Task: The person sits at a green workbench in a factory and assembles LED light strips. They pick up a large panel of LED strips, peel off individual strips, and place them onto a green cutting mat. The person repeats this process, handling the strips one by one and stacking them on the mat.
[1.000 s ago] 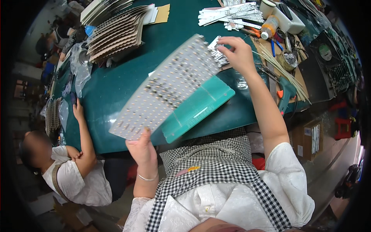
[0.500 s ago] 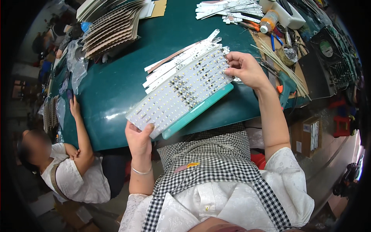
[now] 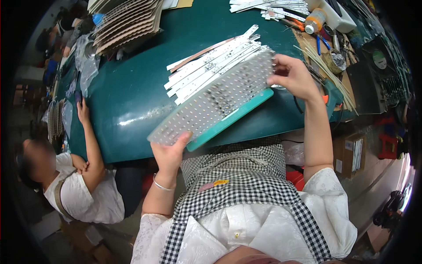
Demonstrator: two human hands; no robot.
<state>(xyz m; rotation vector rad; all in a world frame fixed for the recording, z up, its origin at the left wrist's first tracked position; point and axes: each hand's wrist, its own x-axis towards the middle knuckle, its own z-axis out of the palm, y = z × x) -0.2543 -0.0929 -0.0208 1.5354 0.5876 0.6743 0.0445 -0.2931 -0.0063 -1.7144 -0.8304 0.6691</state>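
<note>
I hold a white panel of joined LED strips (image 3: 211,103) between both hands, low over a teal tray (image 3: 233,119) at the near edge of the green table (image 3: 127,101). My left hand (image 3: 170,152) grips the panel's near left corner. My right hand (image 3: 295,78) pinches its far right corner. Just behind the panel lies a fanned pile of separate white LED strips (image 3: 211,57) on the table.
Stacked brown cardboard sheets (image 3: 123,24) sit far left. More white strips (image 3: 268,6), a bottle with an orange cap (image 3: 314,22), pliers and bundled sticks (image 3: 327,66) crowd the far right. Another person (image 3: 74,185) sits at my left, one hand on the table.
The panel has come down from a steep tilt to lie nearly flat over the teal tray. The loose strips behind it are now uncovered.
</note>
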